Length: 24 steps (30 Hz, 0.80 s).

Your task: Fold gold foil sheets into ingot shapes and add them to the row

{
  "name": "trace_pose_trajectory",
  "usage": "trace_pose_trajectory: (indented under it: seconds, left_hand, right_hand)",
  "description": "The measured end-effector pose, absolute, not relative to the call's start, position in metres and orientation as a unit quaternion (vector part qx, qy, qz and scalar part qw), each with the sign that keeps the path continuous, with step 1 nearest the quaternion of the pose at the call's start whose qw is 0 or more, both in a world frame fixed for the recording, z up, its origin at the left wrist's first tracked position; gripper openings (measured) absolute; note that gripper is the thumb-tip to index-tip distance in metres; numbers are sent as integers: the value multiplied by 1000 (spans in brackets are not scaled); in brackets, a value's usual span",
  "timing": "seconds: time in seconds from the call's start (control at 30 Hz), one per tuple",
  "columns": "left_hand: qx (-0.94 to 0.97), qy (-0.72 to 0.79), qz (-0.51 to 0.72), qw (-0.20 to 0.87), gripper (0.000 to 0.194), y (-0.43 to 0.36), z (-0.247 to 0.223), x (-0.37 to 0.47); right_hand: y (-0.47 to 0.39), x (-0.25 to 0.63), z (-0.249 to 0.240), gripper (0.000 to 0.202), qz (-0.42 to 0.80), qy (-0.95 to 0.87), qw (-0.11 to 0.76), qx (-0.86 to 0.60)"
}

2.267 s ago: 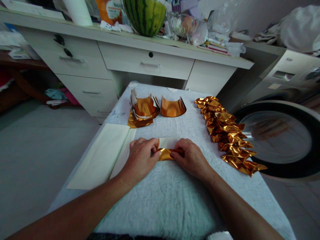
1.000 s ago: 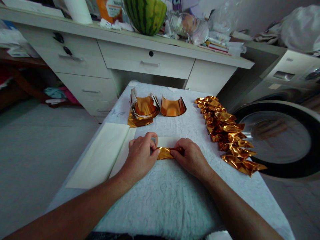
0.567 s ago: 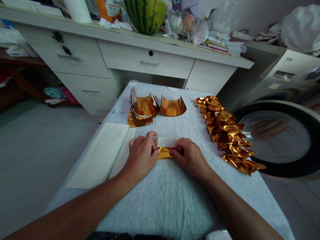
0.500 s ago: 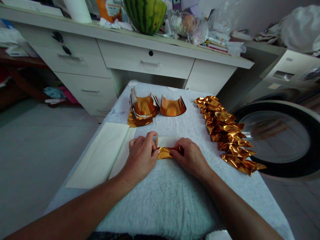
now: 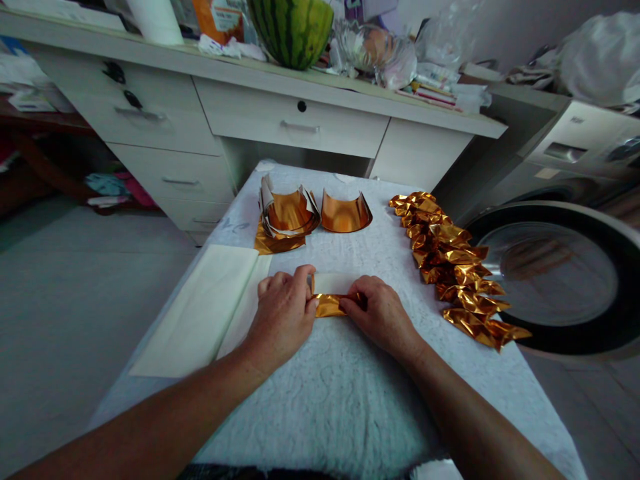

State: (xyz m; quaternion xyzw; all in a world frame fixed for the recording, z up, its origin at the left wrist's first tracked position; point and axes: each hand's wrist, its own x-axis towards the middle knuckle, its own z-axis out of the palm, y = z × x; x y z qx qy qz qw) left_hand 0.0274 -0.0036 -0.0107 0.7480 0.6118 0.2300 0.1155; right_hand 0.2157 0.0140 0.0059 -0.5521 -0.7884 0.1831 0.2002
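Observation:
Between my hands is a gold foil sheet (image 5: 330,306) with its near edge folded up and a white area showing behind the fold. My left hand (image 5: 286,313) pinches its left end, and my right hand (image 5: 383,317) pinches the right end. Beyond them stand a curved stack of gold sheets (image 5: 290,212) and a smaller curved gold stack (image 5: 347,213). White paper sheets (image 5: 200,310) lie left of my left hand. To the right, several crumpled gold foil pieces (image 5: 463,273) form a slanting row.
The cloth-covered table (image 5: 320,400) stands before a white drawer desk (image 5: 300,127) bearing a cut watermelon (image 5: 293,30) and plastic bags. An open washing machine door (image 5: 555,273) is close to the table's right edge.
Both hands keep their grip on the foil. The fingers of my left hand have shifted very slightly; everything else looks the same.

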Motion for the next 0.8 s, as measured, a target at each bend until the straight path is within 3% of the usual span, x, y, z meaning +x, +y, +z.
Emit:
trace_pose_trajectory:
  seconds: [0.8]
  left_hand:
    - [750, 617, 210, 113, 33, -2, -10, 27]
  right_hand:
    - [13, 215, 5, 17, 182, -786, 198, -557]
